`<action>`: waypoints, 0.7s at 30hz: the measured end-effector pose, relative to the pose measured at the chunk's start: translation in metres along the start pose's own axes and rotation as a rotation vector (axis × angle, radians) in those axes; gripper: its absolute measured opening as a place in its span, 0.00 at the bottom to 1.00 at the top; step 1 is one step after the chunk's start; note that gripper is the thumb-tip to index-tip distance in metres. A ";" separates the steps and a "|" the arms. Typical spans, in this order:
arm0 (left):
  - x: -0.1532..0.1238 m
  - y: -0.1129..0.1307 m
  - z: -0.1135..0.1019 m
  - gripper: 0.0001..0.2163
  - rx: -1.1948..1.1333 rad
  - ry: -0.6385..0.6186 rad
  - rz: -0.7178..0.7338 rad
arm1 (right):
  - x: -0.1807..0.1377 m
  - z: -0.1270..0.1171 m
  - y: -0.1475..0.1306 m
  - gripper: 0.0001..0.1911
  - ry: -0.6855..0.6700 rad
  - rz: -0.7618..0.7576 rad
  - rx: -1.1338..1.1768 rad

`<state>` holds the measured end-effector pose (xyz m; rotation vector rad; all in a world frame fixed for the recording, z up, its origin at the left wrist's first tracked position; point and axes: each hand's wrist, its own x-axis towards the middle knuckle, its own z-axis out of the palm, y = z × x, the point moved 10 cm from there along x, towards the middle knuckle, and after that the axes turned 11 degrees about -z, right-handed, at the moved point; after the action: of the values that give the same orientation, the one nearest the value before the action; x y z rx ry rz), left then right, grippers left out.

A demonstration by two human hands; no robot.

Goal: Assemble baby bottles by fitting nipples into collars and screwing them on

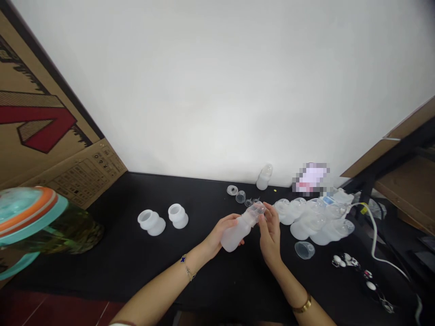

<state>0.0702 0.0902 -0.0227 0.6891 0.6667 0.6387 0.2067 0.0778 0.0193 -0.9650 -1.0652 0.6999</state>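
A translucent white baby bottle [234, 234] is held tilted above the black table, its top pointing up and to the right. Around its body are the fingers of my left hand [220, 232]. At its clear cap [256, 209] my right hand [271, 231] is closed, thumb and fingers on either side. Just beyond the bottle lie a ring-shaped part [232, 190], a small clear cap [240, 196] and small clear nipples [249, 202]. To the right, several capped baby bottles [307, 217] lie close together. Nearer me, a loose clear cap [305, 250] rests on the table.
Two open white bottles [178, 216] stand at left, near a large turquoise-lidded jug [50, 222] and a cardboard box [50, 122]. One capped bottle [264, 176] stands by the wall. A white cable [374, 235] and a beaded strand [365, 274] lie on the right of the black table [136, 267].
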 end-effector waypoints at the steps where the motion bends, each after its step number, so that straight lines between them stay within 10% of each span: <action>1: 0.000 0.000 -0.001 0.16 0.001 0.004 -0.003 | 0.000 0.000 0.000 0.19 -0.001 0.000 0.003; 21: 0.003 -0.002 -0.002 0.17 0.012 -0.005 0.006 | 0.000 0.003 0.002 0.20 -0.032 -0.054 -0.037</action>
<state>0.0706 0.0918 -0.0263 0.7035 0.6640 0.6389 0.2041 0.0793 0.0176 -0.9562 -1.1317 0.6557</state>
